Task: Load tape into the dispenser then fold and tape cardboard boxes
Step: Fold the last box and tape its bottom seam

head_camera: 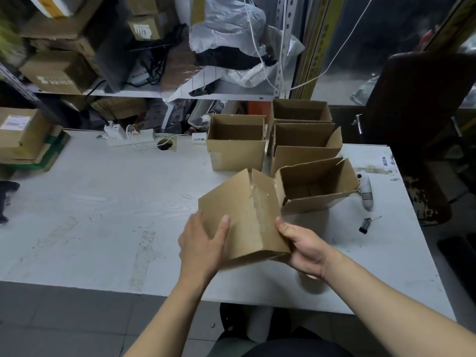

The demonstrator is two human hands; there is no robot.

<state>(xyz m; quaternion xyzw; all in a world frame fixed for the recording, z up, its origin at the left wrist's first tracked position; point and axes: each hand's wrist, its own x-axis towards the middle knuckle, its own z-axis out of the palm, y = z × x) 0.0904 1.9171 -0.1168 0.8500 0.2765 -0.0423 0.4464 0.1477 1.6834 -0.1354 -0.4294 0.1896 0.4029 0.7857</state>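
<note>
I hold a brown cardboard box (pixel 242 215) tilted above the white table (pixel 103 215), its closed side with a clear tape seam facing up. My left hand (pixel 203 243) grips its near left edge, thumb on top. My right hand (pixel 304 243) holds the near right corner from below and the side. Several open cardboard boxes stand behind it: one (pixel 316 186) just to the right, one (pixel 237 148) further back, and two more (pixel 304 143) at the back right. No tape dispenser is visible.
A white handheld device (pixel 365 191) and a small dark cylinder (pixel 364 224) lie at the table's right side. A power strip (pixel 128 136) with cables sits at the back. Stacked boxes (pixel 23 137) stand at the left edge. Shelves with clutter rise behind; a dark chair (pixel 422 124) stands at the right.
</note>
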